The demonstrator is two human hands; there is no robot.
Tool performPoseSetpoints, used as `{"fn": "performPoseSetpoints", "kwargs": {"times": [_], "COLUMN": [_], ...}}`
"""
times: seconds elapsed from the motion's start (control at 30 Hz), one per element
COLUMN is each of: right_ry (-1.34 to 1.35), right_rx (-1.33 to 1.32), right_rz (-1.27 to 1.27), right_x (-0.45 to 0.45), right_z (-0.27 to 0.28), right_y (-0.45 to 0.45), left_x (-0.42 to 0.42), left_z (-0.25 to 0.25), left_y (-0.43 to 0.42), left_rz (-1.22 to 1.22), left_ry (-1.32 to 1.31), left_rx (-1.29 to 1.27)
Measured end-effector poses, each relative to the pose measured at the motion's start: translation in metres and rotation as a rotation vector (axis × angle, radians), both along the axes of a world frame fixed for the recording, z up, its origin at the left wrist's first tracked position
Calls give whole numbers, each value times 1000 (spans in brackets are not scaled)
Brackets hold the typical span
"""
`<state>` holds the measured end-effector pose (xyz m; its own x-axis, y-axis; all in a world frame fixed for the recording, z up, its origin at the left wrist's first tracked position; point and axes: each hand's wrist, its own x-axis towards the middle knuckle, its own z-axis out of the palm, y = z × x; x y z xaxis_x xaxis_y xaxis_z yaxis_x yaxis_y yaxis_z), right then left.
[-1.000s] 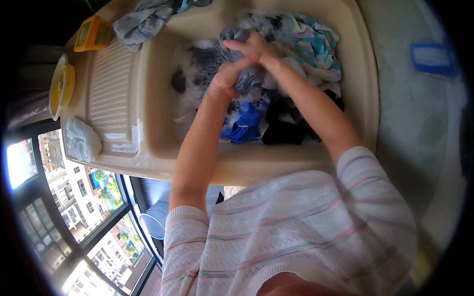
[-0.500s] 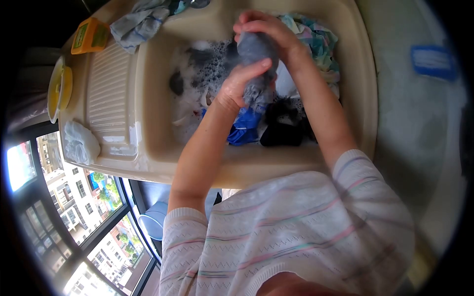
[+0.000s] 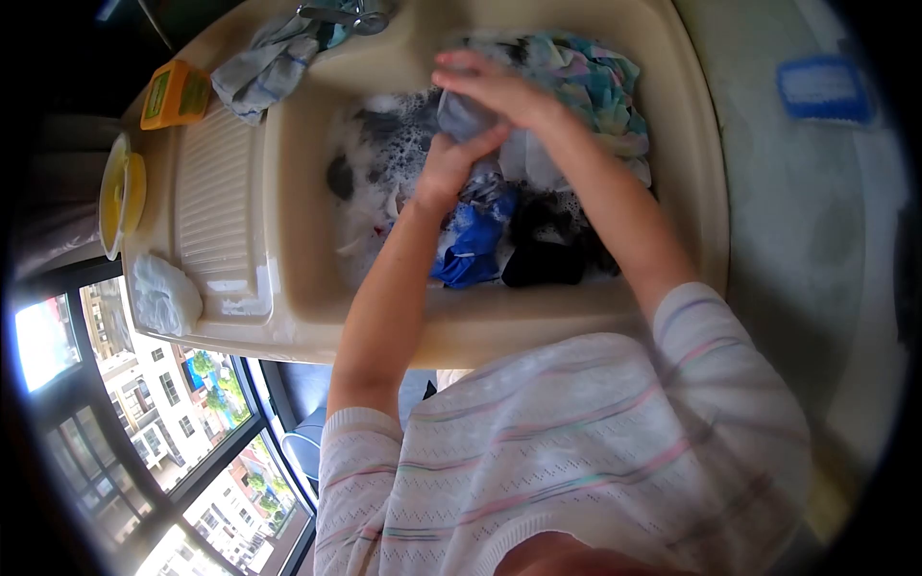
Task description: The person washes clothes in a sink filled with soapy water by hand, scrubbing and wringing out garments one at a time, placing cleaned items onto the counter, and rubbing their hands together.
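Note:
A wet grey sock [image 3: 465, 115] is bunched between my two hands above the soapy water of the basin. My left hand [image 3: 449, 168] is closed around its lower part, thumb lying across it. My right hand [image 3: 495, 91] presses over its upper end with fingers fairly straight; part of its grip is hidden. Just below the hands lie a blue cloth [image 3: 471, 245] and a black cloth [image 3: 544, 262]. A pastel patterned garment [image 3: 600, 91] is heaped right of my right hand. White fabric [image 3: 526, 158] shows beneath my right wrist.
The beige basin [image 3: 298, 230] has a ribbed washboard [image 3: 216, 202] at left. Around it are an orange container [image 3: 175, 94], a grey cloth [image 3: 259, 72], a yellow bowl [image 3: 123, 192], a white wad [image 3: 165, 295] and a tap [image 3: 365, 21]. A blue brush [image 3: 823, 89] lies at right.
Both hands and the grey sock have shifted slightly left and lower. My right hand's fingers have straightened over the sock. The view has tilted a little, showing more of the tap.

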<state>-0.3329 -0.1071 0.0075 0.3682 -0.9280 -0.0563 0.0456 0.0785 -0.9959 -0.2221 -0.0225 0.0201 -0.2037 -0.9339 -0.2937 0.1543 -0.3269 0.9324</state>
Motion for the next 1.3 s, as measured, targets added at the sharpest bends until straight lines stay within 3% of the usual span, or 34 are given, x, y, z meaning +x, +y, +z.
{"fn": "performPoseSetpoints", "kwargs": {"times": [0.1,0.2,0.27,0.33,0.43,0.5,0.67,0.77,0.87,0.97,1.1,1.13,1.23,1.3], "right_ry": [-535,-960,-944,-920,-557,-456,-178,-35,-14,-114,-233,-157,59,188], "right_rx": [120,132,95,141,199,171,-42,-163,-187,-155,-126,-184,-482,-525], "right_rz": [312,529,512,391,250,120,-156,-321,-450,-462,-503,-488,-527,-514], "right_x": [-28,-23,-25,-23,-18,-9,16,27,29,14,-3,-5,3,8], "right_z": [38,37,44,57,57,55,30,12,8,12,35,37,35,51], "right_y": [12,24,25,26,15,16,20,22,28,21,20,26,40,61], "left_x": [2,-11,-12,-10,-12,-12,-1,5,4,11,3,3,3,10], "left_z": [16,24,23,31,37,37,-12,-18,-4,-13,21,22,10,3], "left_y": [2,11,13,14,11,5,-9,-10,-10,-14,-4,-4,-8,-12], "left_rz": [-286,-479,-565,-391,-147,16,46,83,15,-55,-297,-331,-263,-186], "left_ry": [664,893,966,816,511,272,-48,-691,-911,-528,-143,-195,-489,-566], "left_rx": [309,295,272,284,228,176,-28,-241,-218,-258,-135,-18,-37,-45]}}
